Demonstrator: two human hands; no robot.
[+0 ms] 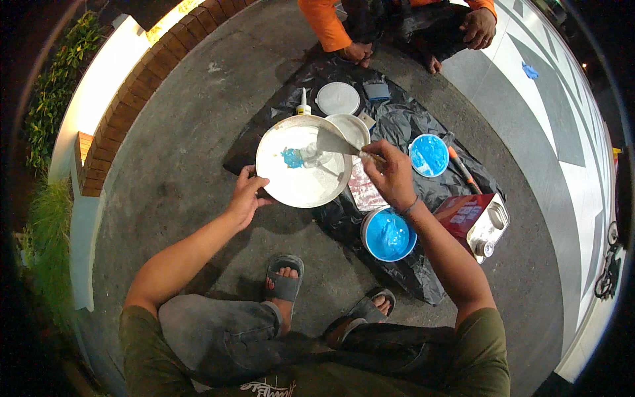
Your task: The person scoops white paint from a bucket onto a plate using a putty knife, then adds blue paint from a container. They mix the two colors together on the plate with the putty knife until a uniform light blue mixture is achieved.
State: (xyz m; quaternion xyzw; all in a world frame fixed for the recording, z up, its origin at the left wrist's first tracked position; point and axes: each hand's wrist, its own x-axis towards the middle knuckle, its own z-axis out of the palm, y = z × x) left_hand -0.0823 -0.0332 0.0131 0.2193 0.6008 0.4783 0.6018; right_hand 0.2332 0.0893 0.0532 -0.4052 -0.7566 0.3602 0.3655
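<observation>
My left hand (247,200) grips the rim of a shallow, round white lid (291,188), thumb on top and fingers beneath. A dab of blue paste (292,157) and a smear of whitish paste (316,157) lie side by side in it. In my right hand (391,177) is a putty knife (336,143), its blade slanting over the lid beside the whitish paste. Part of its handle is hidden by my fingers. Below my right wrist stands an open tub of blue paste (389,235); a round lid coated in blue (428,156) lies farther right.
A black plastic sheet (423,274) carries a red and silver metal can (473,221), an orange-handled tool (464,169), a nozzle bottle (303,107) and a white-topped tub (338,99). Across from me crouches a person in orange sleeves (323,26). Brick edging (126,109) curves along the left.
</observation>
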